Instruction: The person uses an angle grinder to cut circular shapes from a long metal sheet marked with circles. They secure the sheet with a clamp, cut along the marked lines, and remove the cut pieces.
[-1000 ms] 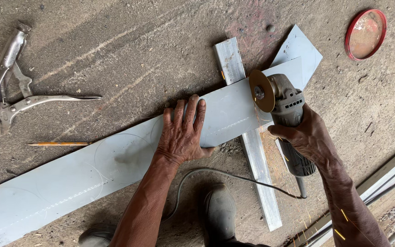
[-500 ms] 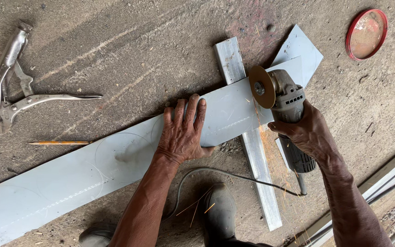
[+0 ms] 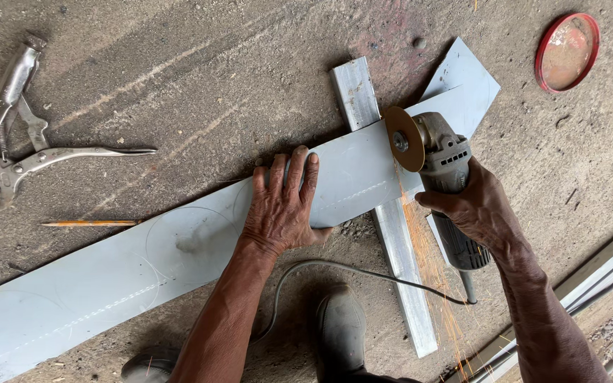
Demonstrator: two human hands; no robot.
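While sparks spray from the thin disc, my right hand (image 3: 473, 206) wraps shut around the grey angle grinder (image 3: 443, 170) — its edge biting the long, smooth sheet-metal strip (image 3: 179, 248) lying on rough concrete floor (image 3: 214, 71). My left hand (image 3: 282, 206) presses flat, fingers spread, on that strip.

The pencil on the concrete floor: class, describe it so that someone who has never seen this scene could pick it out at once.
Start at the long pale metal strip that crosses the concrete floor under the left hand. Just above its left half, below the locking pliers, lies the pencil. It is the only thin, straight, orange-yellow stick there; everything near it is grey metal.
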